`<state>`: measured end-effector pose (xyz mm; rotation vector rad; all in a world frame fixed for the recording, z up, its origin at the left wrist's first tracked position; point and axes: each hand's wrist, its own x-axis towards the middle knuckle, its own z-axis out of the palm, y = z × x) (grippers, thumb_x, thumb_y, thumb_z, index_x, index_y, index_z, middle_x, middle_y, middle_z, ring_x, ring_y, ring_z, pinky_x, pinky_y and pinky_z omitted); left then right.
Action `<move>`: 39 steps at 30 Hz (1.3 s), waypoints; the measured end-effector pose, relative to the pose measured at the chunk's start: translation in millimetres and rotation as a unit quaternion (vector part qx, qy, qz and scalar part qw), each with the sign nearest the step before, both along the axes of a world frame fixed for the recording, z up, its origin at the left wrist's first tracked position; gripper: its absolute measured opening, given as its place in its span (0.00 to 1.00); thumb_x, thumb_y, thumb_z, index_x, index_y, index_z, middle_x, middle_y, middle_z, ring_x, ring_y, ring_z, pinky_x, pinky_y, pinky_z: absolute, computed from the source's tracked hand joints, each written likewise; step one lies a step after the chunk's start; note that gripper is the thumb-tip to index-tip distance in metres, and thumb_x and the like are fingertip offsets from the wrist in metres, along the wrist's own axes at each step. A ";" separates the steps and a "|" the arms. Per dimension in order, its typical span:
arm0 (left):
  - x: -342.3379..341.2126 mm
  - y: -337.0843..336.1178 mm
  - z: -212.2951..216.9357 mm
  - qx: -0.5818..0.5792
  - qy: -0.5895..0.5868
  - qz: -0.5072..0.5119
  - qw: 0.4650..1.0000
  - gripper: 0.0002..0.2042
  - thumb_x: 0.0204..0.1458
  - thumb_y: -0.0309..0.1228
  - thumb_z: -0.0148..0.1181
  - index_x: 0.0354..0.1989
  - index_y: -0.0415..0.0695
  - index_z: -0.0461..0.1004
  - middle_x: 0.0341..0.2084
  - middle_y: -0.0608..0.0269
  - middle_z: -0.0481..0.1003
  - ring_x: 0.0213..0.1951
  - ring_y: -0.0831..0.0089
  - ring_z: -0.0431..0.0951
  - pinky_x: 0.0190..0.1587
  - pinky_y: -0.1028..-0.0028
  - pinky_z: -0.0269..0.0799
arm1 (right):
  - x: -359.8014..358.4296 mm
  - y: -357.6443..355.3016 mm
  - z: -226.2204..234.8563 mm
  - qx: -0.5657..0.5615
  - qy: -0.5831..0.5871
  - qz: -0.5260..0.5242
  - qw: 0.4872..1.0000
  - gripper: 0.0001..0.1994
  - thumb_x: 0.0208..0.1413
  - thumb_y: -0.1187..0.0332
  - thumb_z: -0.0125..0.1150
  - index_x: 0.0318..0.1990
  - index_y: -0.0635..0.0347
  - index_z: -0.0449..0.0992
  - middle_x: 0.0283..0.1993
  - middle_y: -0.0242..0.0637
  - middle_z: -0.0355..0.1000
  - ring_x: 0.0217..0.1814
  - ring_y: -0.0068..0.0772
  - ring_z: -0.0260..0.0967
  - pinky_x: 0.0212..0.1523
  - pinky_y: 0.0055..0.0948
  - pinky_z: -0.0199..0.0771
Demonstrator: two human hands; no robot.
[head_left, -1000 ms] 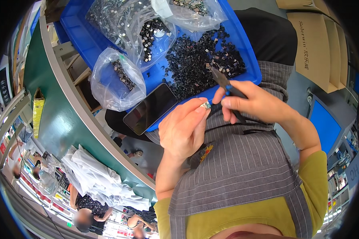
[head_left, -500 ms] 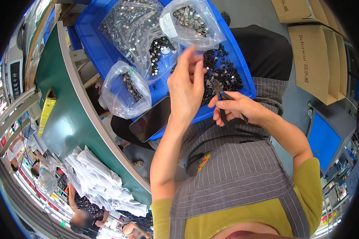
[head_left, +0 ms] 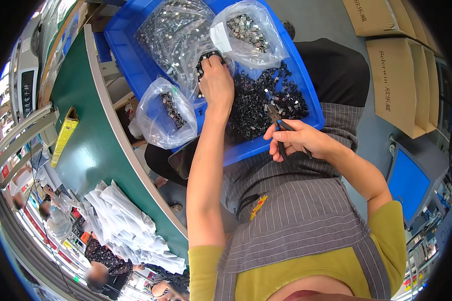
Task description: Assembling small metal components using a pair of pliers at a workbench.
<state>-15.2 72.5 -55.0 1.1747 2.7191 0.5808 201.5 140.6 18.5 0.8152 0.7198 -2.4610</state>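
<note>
Green desk (head_left: 93, 150) runs along the person's left, and a blue tray (head_left: 306, 98) of small dark parts rests on the lap. Left hand (head_left: 216, 83) reaches to twelve o'clock, fingers pinched narrow on the open clear bag of parts (head_left: 181, 40). Right hand (head_left: 299, 140), at four o'clock from it, grips small pliers (head_left: 281, 125) whose long axis points to eleven o'clock over the loose pile (head_left: 266, 100).

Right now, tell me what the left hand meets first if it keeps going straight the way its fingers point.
The left hand points up into the blue bin; first would likely be the clear bags of metal parts right at its fingertips, though depth is unclear.
</note>
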 end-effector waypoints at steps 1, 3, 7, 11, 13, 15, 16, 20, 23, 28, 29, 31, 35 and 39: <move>-0.2 1.7 1.9 -0.003 -0.013 0.012 1.000 0.08 0.50 0.26 0.56 0.37 0.40 0.67 0.38 0.48 0.68 0.33 0.47 0.76 0.31 0.55 0.72 | -0.1 0.2 0.4 0.000 0.002 0.002 1.000 0.13 0.60 0.64 0.51 0.46 0.63 0.67 0.34 0.40 0.71 0.35 0.33 0.72 0.38 0.32 0.74; 0.5 0.0 5.3 0.003 -0.019 0.034 0.999 0.07 0.51 0.26 0.56 0.37 0.42 0.68 0.36 0.50 0.70 0.32 0.48 0.76 0.31 0.56 0.71 | 0.0 0.2 0.7 -0.002 -0.007 0.007 1.000 0.13 0.60 0.63 0.52 0.46 0.62 0.67 0.34 0.40 0.71 0.35 0.33 0.71 0.39 0.32 0.73; 13.8 -13.1 23.5 0.083 -0.037 0.010 0.996 0.04 0.52 0.24 0.54 0.36 0.42 0.70 0.30 0.52 0.76 0.29 0.48 0.76 0.31 0.57 0.71 | 1.3 1.2 4.2 0.016 -0.012 0.009 1.000 0.12 0.61 0.64 0.51 0.46 0.62 0.67 0.35 0.41 0.72 0.35 0.33 0.72 0.39 0.30 0.73; 53.5 -40.7 97.5 0.092 -0.385 0.026 0.918 0.10 0.55 0.21 0.52 0.45 0.40 0.74 0.26 0.59 0.74 0.20 0.74 0.74 0.24 0.74 0.68 | -3.9 3.7 32.7 0.322 0.082 0.052 0.942 0.11 0.60 0.69 0.52 0.47 0.64 0.67 0.37 0.42 0.72 0.35 0.32 0.72 0.40 0.29 0.72; 68.2 -58.0 121.2 0.167 -0.417 0.022 0.893 0.13 0.58 0.20 0.47 0.50 0.38 0.72 0.22 0.68 0.71 0.19 0.86 0.66 0.21 0.84 0.60 | -3.9 -3.0 30.0 0.610 0.172 0.062 0.771 0.14 0.56 0.74 0.55 0.49 0.65 0.66 0.38 0.42 0.70 0.38 0.41 0.70 0.43 0.34 0.69; 73.3 -69.9 139.7 0.180 -0.430 0.009 0.884 0.14 0.58 0.20 0.45 0.52 0.38 0.70 0.23 0.67 0.71 0.19 0.87 0.65 0.21 0.85 0.58 | -7.2 -2.1 44.2 0.626 0.183 0.095 0.752 0.15 0.54 0.73 0.56 0.50 0.64 0.66 0.40 0.43 0.70 0.42 0.43 0.68 0.45 0.36 0.68; 75.0 -75.0 147.7 0.186 -0.439 0.005 0.879 0.15 0.58 0.20 0.46 0.53 0.37 0.69 0.23 0.67 0.72 0.19 0.87 0.65 0.22 0.86 0.58 | -8.6 -3.0 51.4 0.641 0.194 0.122 0.733 0.17 0.53 0.72 0.57 0.50 0.62 0.66 0.42 0.44 0.69 0.46 0.46 0.67 0.47 0.38 0.66; 80.6 -86.7 164.4 0.210 -0.476 0.008 0.854 0.19 0.54 0.18 0.52 0.56 0.40 0.66 0.23 0.65 0.73 0.21 0.82 0.71 0.23 0.82 0.64 | -11.1 -12.8 66.4 0.596 0.222 0.145 0.758 0.21 0.51 0.76 0.57 0.54 0.63 0.64 0.39 0.42 0.66 0.44 0.43 0.65 0.49 0.38 0.64; 79.1 -91.2 172.4 0.168 -0.442 -0.024 0.881 0.15 0.54 0.18 0.52 0.51 0.35 0.68 0.23 0.66 0.74 0.26 0.84 0.72 0.30 0.85 0.66 | -10.4 -17.7 67.6 0.585 0.223 0.142 0.767 0.20 0.52 0.73 0.57 0.54 0.62 0.64 0.40 0.43 0.67 0.45 0.44 0.65 0.48 0.39 0.64; 76.0 -93.1 175.9 0.155 -0.446 -0.027 0.881 0.15 0.53 0.18 0.53 0.50 0.36 0.69 0.21 0.66 0.73 0.25 0.85 0.71 0.29 0.85 0.65 | -10.7 -15.9 73.8 0.576 0.219 0.168 0.770 0.19 0.54 0.71 0.57 0.53 0.62 0.64 0.43 0.43 0.68 0.47 0.44 0.66 0.50 0.39 0.64; 75.7 -93.5 176.0 0.152 -0.453 -0.021 0.878 0.14 0.53 0.17 0.53 0.49 0.36 0.69 0.20 0.66 0.73 0.25 0.85 0.71 0.29 0.85 0.65 | -10.3 -15.6 74.2 0.572 0.216 0.177 0.771 0.19 0.53 0.71 0.58 0.53 0.62 0.64 0.43 0.43 0.68 0.47 0.44 0.66 0.50 0.39 0.64; 74.2 -93.6 175.6 0.152 -0.458 -0.017 0.876 0.14 0.53 0.17 0.53 0.49 0.37 0.70 0.20 0.66 0.73 0.25 0.85 0.71 0.29 0.85 0.65 | -10.7 -15.0 75.7 0.569 0.214 0.186 0.772 0.20 0.53 0.71 0.58 0.53 0.62 0.64 0.43 0.43 0.68 0.47 0.44 0.66 0.50 0.39 0.64; 73.3 -94.5 174.5 0.136 -0.487 -0.022 0.863 0.15 0.53 0.17 0.52 0.49 0.37 0.69 0.21 0.66 0.73 0.25 0.85 0.70 0.29 0.85 0.65 | -12.8 -12.8 80.8 0.541 0.216 0.204 0.787 0.19 0.53 0.71 0.58 0.53 0.62 0.64 0.43 0.43 0.68 0.47 0.44 0.66 0.50 0.39 0.64; 76.0 -93.5 167.7 0.151 -0.461 -0.050 0.873 0.15 0.53 0.16 0.52 0.50 0.37 0.69 0.20 0.66 0.73 0.25 0.84 0.71 0.29 0.84 0.65 | -12.4 -14.7 77.3 0.525 0.209 0.176 0.806 0.19 0.54 0.70 0.57 0.53 0.63 0.64 0.45 0.45 0.68 0.49 0.46 0.66 0.51 0.39 0.65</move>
